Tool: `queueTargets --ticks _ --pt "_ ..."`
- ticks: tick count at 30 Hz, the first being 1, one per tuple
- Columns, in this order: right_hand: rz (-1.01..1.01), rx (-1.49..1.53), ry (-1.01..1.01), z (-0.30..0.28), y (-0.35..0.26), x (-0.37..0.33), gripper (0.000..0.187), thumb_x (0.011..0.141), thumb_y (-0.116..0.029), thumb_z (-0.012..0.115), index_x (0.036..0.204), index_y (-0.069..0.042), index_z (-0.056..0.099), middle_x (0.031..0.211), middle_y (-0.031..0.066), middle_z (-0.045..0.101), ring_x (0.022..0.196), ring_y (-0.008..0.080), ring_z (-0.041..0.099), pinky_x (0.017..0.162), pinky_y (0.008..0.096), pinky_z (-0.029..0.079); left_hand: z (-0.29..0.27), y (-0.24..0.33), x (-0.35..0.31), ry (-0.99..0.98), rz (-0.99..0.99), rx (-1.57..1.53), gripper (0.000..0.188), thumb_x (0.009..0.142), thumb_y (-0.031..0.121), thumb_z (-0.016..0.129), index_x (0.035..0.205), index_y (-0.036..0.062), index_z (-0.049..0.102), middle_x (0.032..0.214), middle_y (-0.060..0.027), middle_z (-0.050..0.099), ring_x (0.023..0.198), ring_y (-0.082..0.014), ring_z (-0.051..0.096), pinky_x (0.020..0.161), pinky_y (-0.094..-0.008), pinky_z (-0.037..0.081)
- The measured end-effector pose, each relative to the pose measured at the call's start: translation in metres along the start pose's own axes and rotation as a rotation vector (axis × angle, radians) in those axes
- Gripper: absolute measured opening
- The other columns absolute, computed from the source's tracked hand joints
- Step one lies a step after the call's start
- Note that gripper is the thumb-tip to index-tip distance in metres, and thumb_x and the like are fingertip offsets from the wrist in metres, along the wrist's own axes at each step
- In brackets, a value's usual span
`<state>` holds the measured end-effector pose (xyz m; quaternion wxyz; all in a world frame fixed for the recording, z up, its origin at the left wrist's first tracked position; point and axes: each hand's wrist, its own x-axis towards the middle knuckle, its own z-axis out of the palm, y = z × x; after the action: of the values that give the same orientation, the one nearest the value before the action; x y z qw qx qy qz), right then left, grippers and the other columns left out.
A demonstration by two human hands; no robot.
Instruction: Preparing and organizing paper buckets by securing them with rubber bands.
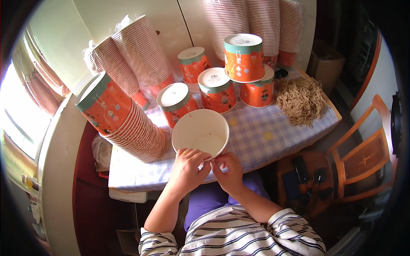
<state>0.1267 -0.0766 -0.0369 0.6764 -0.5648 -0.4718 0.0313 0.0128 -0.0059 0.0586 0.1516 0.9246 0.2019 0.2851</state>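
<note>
Both hands pinch the near rim of the open paper bowl (200,133): left hand (188,168), right hand (228,170). Bowl sits just beyond the fingers, mouth up, equally near both.

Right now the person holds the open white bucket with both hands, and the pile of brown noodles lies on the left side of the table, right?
Not quite. The head view shows both hands, left hand and right hand, at the open bucket, but the noodle pile lies on the table's right side.
</note>
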Motion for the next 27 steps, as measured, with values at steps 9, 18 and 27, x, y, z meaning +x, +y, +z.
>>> queueTargets --ticks 9,18,27 --pt "-0.07 -0.121 0.005 -0.001 -0.0013 0.0021 0.02 0.069 -0.005 0.075 0.082 -0.009 0.06 0.08 0.0027 0.06 0.061 0.0145 0.05 0.057 0.0274 0.042 0.0016 0.0009 -0.0001 0.011 0.024 0.022 0.015 0.075 0.01 0.062 0.089 0.0049 0.065 0.084 -0.0079 0.065 0.088 -0.0262 0.061 0.086 -0.0401 0.04" --pt "-0.027 -0.083 0.046 0.0003 -0.0062 0.0038 0.021 0.07 -0.004 0.074 0.084 -0.01 0.06 0.081 0.0026 0.06 0.061 0.0155 0.05 0.057 0.0277 0.041 0.0038 0.0018 -0.0003 0.067 -0.029 -0.02 0.014 0.074 0.008 0.062 0.088 0.0056 0.064 0.082 -0.0071 0.065 0.085 -0.0258 0.061 0.084 -0.0395 0.041" --pt "-0.032 0.048 0.007 0.0011 0.0005 0.0059 0.015 0.074 -0.001 0.07 0.083 -0.007 0.059 0.078 0.0037 0.058 0.063 0.0123 0.049 0.059 0.0248 0.04 0.0026 0.0039 0.0063 -0.017 -0.078 0.007 0.012 0.073 0.005 0.061 0.085 0.0048 0.062 0.079 -0.0073 0.063 0.081 -0.0259 0.061 0.078 -0.0375 0.042"
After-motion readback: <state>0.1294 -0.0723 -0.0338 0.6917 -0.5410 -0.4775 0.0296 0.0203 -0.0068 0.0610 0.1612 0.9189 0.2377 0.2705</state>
